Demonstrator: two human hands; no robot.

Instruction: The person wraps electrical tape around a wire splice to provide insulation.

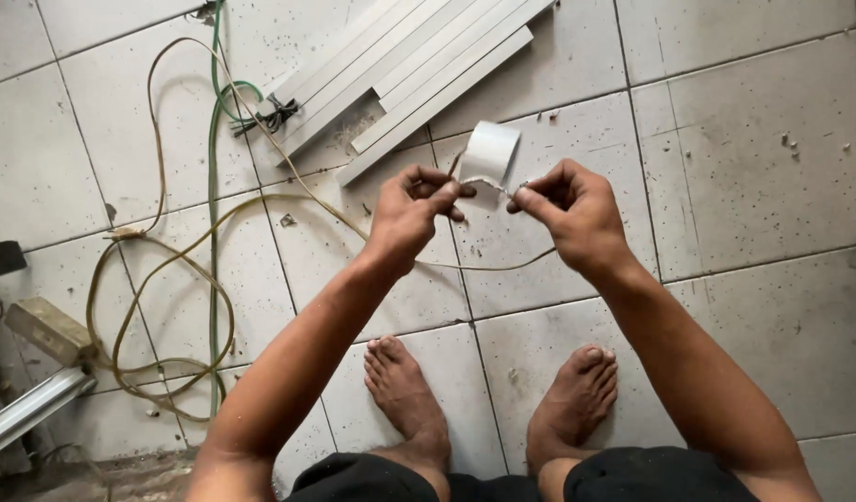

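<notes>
Both hands pinch a thin wire: left hand and right hand clamped on its ends, held above the tiled floor. It looks light and bendy, best gripped near the ends; a white tape roll hangs just behind.

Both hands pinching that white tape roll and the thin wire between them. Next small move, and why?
Probably draw the right hand slightly away from the left hand to peel off more tape. The white tape roll sits just above both hands, only a short strip shows free between the fingers, and the thin wire hangs slack below.
</notes>
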